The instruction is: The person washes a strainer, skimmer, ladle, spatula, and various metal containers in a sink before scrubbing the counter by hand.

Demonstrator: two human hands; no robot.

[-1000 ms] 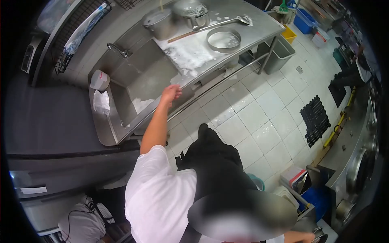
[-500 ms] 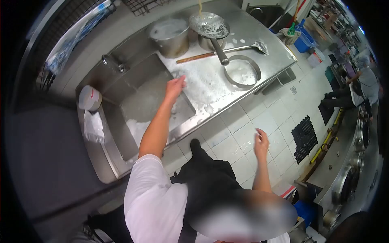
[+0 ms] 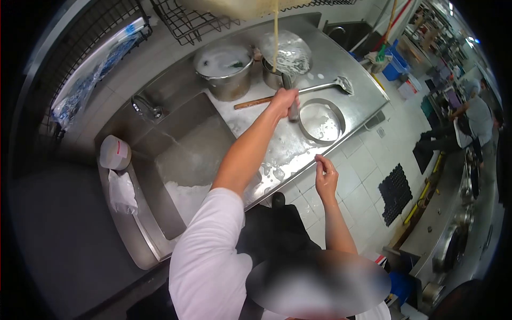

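left hand [image 3: 284, 101] fingers wrapped round steel strainer handle [image 3: 290, 98], sudsy round ring pan [image 3: 320, 121] just beside fingers, right hand [image 3: 326, 176] loosely curled, empty

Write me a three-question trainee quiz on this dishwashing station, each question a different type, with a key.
1. True or false: the left hand grips the handle of the skimmer.
2. Multiple choice: the round ring mould lies on A) the floor, B) the steel counter, C) the sink basin.
3. Fill in: the right hand holds ____.

Key: 1 true; 2 B; 3 nothing, it hangs free beside the counter edge.
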